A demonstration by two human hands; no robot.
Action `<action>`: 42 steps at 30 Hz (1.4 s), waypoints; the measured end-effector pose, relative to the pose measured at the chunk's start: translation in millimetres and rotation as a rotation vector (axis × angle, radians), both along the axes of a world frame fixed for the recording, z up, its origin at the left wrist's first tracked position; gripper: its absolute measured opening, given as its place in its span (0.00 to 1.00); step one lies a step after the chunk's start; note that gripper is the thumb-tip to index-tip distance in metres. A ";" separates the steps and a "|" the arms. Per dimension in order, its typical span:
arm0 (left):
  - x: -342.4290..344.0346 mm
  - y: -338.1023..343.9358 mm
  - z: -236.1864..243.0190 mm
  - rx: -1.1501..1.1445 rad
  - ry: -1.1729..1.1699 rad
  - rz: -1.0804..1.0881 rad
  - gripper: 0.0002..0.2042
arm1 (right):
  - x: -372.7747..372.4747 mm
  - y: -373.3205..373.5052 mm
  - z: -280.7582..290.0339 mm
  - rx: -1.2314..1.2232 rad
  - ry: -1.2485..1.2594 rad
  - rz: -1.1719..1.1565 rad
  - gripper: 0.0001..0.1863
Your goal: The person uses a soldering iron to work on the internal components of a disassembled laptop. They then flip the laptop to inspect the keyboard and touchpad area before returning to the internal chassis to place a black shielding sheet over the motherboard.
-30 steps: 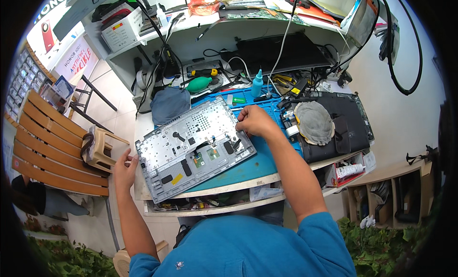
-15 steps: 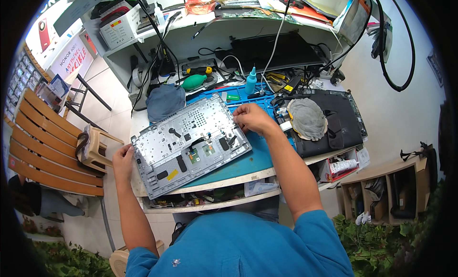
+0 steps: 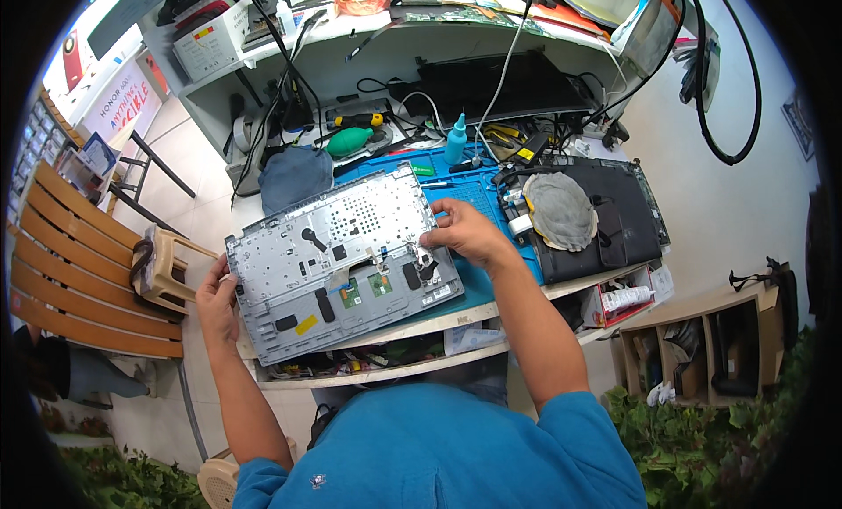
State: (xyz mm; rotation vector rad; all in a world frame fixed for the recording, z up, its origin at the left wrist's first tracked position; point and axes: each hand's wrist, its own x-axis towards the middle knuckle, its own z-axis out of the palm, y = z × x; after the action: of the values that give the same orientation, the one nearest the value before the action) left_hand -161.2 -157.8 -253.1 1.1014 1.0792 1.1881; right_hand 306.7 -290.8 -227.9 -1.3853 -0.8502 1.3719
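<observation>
A silver laptop palm-rest cover (image 3: pixel 303 285), its inner side with small holes, black pads and green circuit pieces facing up, lies tilted over the bench. My left hand (image 3: pixel 219 291) grips its left edge, fingers closed on the rim. At its right edge, my right hand (image 3: pixel 467 231) is closed around the border, thumb over the upper face near a small dark hinge part. Beneath and beyond the cover is a blue work mat (image 3: pixel 481 277). A blue dropper bottle (image 3: pixel 456 142) stands upright behind my right hand.
A black laptop part (image 3: pixel 561 268) at the right carries a round grey cloth pad (image 3: pixel 561 211). Behind the cover lie a dark cloth (image 3: pixel 296 177), a green air blower (image 3: pixel 349 141) and a yellow-black screwdriver (image 3: pixel 358 121). A white cable (image 3: pixel 502 79) hangs over the bench. A plastic stool (image 3: pixel 162 277) stands left.
The laptop cover has shifted slightly left and nearer, tilting a little. My right hand now has its thumb over the cover's face, and my left hand has moved up along its edge.
</observation>
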 end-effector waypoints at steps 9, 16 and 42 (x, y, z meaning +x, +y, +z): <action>-5.0 2.0 5.1 0.106 -0.023 -0.003 0.24 | -9.2 -9.6 9.5 -0.005 0.015 0.137 0.54; -0.7 -0.3 6.2 0.107 -0.028 -0.003 0.25 | -12.6 -16.5 16.5 0.047 -0.081 0.143 0.51; 19.0 -11.9 25.0 0.020 -0.250 -0.111 0.29 | -13.9 -34.4 -7.8 0.159 0.090 0.128 0.50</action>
State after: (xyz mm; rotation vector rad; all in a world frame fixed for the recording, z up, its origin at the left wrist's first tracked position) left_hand -142.1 -169.7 -228.1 0.9849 0.8067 1.2136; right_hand 292.7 -325.2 -235.7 -1.1559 -0.9801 1.4195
